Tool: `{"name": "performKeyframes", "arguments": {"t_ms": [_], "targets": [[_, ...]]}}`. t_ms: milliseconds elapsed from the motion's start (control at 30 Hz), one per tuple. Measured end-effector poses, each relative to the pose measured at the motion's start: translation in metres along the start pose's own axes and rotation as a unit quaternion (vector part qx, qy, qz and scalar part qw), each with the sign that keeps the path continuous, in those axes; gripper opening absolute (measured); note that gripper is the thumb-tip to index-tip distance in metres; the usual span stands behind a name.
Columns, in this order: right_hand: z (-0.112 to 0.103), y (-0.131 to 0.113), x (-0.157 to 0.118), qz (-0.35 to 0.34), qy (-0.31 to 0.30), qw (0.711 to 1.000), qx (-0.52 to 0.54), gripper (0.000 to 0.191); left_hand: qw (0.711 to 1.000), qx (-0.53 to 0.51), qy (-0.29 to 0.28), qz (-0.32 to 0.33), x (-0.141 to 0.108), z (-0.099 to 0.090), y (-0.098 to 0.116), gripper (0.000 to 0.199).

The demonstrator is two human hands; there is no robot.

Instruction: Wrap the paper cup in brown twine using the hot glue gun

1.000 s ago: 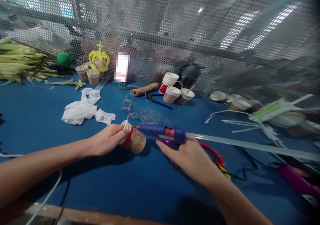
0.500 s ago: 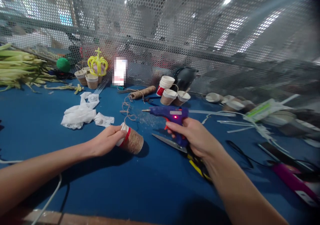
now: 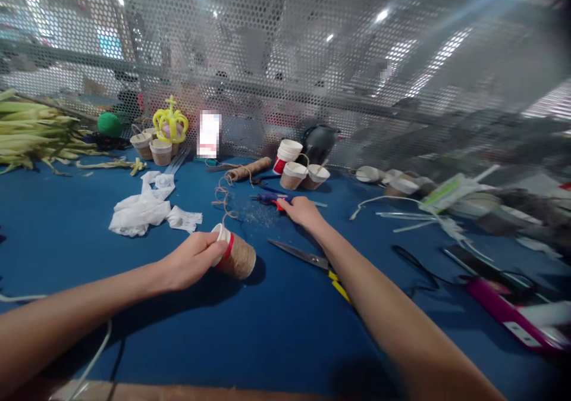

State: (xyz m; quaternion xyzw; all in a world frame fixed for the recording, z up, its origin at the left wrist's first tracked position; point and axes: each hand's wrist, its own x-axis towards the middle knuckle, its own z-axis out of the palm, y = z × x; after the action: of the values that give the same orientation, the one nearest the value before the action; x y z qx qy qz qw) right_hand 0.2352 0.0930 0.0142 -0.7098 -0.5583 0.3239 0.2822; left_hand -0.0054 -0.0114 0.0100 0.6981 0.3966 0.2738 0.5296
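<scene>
My left hand (image 3: 196,259) is closed on the white rim of a paper cup (image 3: 238,257), tilted on its side, wrapped in twine with a red band below the rim. A strand of twine (image 3: 222,197) runs from the cup back to the twine roll (image 3: 248,169). Farther back, my right hand (image 3: 306,212) is closed over the handle of a blue glue gun (image 3: 269,198), which lies low at the table with its nozzle to the left. The hand hides most of the handle. Scissors (image 3: 307,254) with yellow handles lie below my right forearm, which partly covers them.
White crumpled fabric (image 3: 140,212) lies at left. Several cups (image 3: 293,175) stand at the back, with a yellow crown (image 3: 170,121) beside other cups. Glue sticks (image 3: 401,215), a purple power strip (image 3: 499,312) and cables lie at right. A perforated metal screen (image 3: 250,50) rises behind.
My right hand has moved the glue gun away from me and lowered it towards the table, turning it onto its side. My left hand still holds the cup in about the same place.
</scene>
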Motion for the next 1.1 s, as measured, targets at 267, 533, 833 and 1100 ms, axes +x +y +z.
{"name": "performKeyframes", "arguments": {"t_ms": [267, 533, 833, 1100], "targets": [[0.032, -0.043, -0.073, -0.148, -0.186, 0.969, 0.074, 0.035, 0.998, 0.044, -0.024, 0.037, -0.005, 0.003, 0.009, 0.036], [0.044, -0.056, -0.092, -0.173, -0.220, 0.930, 0.239, 0.011, 0.998, 0.058, -0.016, 0.021, -0.007, 0.002, 0.008, 0.033], [0.035, -0.047, -0.098, -0.136, -0.152, 0.917, 0.343, 0.009, 0.978, -0.196, -0.028, -0.064, 0.002, 0.004, -0.002, 0.028], [0.034, -0.046, -0.098, -0.146, -0.132, 0.930, 0.309, 0.011, 0.967, -0.240, -0.032, -0.083, 0.001, 0.006, -0.003, 0.027]]}}
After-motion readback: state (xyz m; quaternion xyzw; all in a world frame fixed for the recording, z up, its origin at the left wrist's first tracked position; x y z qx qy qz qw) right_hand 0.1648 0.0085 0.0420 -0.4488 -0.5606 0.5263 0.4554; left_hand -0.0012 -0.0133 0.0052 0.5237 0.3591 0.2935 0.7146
